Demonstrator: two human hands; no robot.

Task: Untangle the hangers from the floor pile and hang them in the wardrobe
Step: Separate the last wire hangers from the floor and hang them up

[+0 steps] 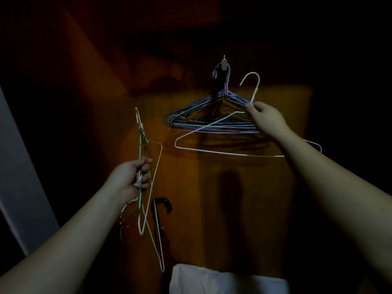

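Head view: a white wire hanger (pixel 212 136) is pinched at its neck by the right hand (pixel 264 117), hook up, just right of and below the wall hook (pixel 224 61). Tangled hangers (pixel 148 187) are gripped by the left hand (pixel 131 177).

Single head-worn view, wide-angle, looking forward and slightly down into a dim wardrobe interior with orange-brown wooden panels (pixel 212 177). Close in: both forearms entering from the bottom corners, left hand (pixel 131 177) low at left of centre, right hand (pixel 265 117) higher at right of centre. Directly ahead, near mid-frame, a hook (pixel 224 60) carrying a bundle of hung hangers (pixel 212 122), well within arm's reach. Edges bowed and darkened by the lens. At far left, a pale grey panel (pixel 17 166) slanting down. No second view, so nothing shared.
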